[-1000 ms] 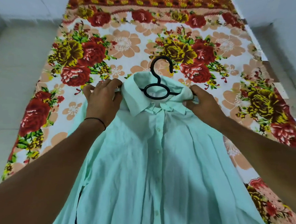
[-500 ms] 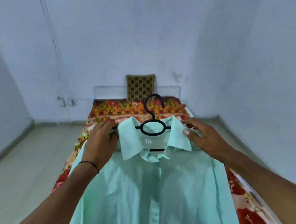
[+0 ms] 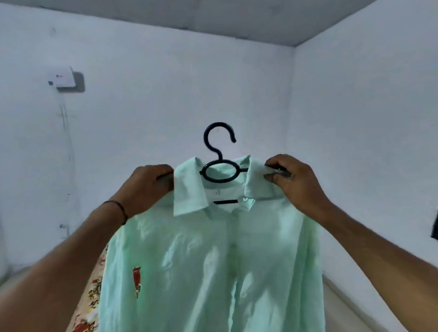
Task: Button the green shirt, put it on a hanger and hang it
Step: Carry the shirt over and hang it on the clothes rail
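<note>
We hold green shirt [image 3: 209, 265] up in air on black hanger [image 3: 221, 163], in front of white wall [image 3: 156, 105]. Left hand [image 3: 147, 189] grip closed on left shoulder of shirt, by collar. Right hand [image 3: 295, 183] grip pinches right shoulder, hanger arm under cloth. Hook sticks up above collar. Shirt front looks buttoned, top hangs open. Flowery bedsheet [image 3: 86, 328] shows low, behind shirt.

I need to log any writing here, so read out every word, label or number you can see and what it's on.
Neck tag inside the green shirt collar: a small mark, too small to read.
White box on the wall: a small reddish mark, too blurred to read.
Black hanger: no text visible.
Nothing else carries writing.
</note>
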